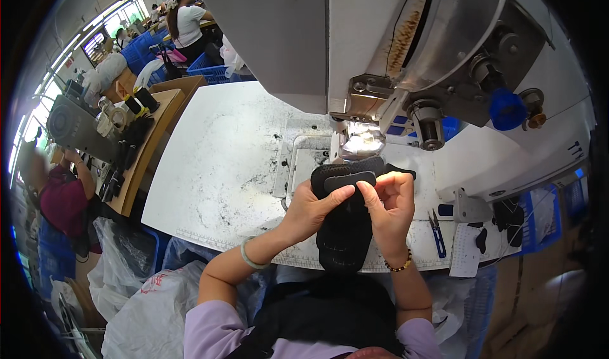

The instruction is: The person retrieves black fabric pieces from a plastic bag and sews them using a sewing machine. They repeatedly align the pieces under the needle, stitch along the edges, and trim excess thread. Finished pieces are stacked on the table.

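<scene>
Between my two hands, at the front of the white work table [216, 162], is a black fabric piece that looks like a shoe upper [344, 241]. Its lower end hangs toward my lap. On its top part lies a small, smooth black oval patch [349, 181]. My left hand [316, 207] is closed on the left side, its thumb pressing the patch. From the right, my right hand [392, 210] pinches the patch's other end with thumb and fingers. The sewing machine's lit needle area [363, 142] is just beyond; the needle cannot be made out.
Blue-handled thread snips [438, 235] and a white paper sheet [465, 252] lie to the right. Another black piece [401, 170] sits behind my right hand. The machine head [387, 35] overhangs the table. Plastic bags [158, 308] stand below left. Co-workers sit farther left.
</scene>
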Action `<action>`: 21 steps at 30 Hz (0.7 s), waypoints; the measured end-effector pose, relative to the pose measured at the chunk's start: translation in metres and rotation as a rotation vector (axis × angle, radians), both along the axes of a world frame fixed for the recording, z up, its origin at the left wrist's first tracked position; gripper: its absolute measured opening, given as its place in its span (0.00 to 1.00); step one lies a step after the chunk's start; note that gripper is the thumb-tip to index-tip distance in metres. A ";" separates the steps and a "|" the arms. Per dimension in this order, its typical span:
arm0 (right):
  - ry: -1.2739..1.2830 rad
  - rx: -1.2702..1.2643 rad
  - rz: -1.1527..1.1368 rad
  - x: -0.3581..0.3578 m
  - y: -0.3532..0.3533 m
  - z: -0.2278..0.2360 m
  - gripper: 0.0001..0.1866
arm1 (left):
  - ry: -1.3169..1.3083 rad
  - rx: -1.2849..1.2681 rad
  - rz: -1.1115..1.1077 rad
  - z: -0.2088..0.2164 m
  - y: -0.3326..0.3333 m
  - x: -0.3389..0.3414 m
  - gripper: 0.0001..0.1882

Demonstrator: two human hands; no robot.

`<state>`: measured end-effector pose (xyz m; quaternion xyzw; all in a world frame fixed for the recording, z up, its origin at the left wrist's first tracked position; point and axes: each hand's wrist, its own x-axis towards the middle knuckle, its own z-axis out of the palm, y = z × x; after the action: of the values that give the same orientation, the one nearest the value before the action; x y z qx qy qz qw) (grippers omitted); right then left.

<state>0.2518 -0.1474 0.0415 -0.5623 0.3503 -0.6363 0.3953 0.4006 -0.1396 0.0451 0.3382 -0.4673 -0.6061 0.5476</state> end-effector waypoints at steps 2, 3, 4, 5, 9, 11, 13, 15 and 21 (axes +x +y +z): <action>-0.001 -0.032 -0.007 0.000 0.001 0.000 0.14 | -0.020 -0.003 0.007 0.001 0.002 0.000 0.14; -0.003 -0.042 -0.008 0.001 0.001 -0.001 0.14 | -0.035 -0.001 0.015 0.001 0.002 0.001 0.13; -0.014 -0.034 -0.007 0.002 0.000 -0.001 0.14 | -0.050 0.000 0.022 0.001 0.002 0.001 0.13; -0.024 -0.026 -0.007 0.003 0.000 -0.001 0.15 | -0.065 -0.007 0.031 0.001 0.002 0.001 0.13; -0.018 -0.024 -0.001 0.004 -0.001 -0.003 0.15 | -0.113 -0.032 0.042 0.002 0.001 0.004 0.13; -0.018 -0.011 0.007 0.004 -0.001 -0.002 0.15 | -0.118 -0.035 0.038 0.003 0.000 0.004 0.13; -0.021 -0.003 0.013 0.004 -0.002 0.000 0.15 | -0.106 -0.033 0.038 0.004 0.000 0.003 0.12; -0.026 0.001 0.019 0.004 -0.002 0.001 0.15 | -0.111 -0.025 0.044 0.002 0.000 0.003 0.12; 0.171 -0.323 -0.257 -0.021 -0.012 -0.015 0.11 | 0.054 0.088 0.089 0.010 0.002 0.001 0.11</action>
<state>0.2307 -0.1591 0.0260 -0.6209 0.3450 -0.6792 0.1848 0.4014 -0.1373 0.0551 0.3660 -0.4099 -0.6101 0.5708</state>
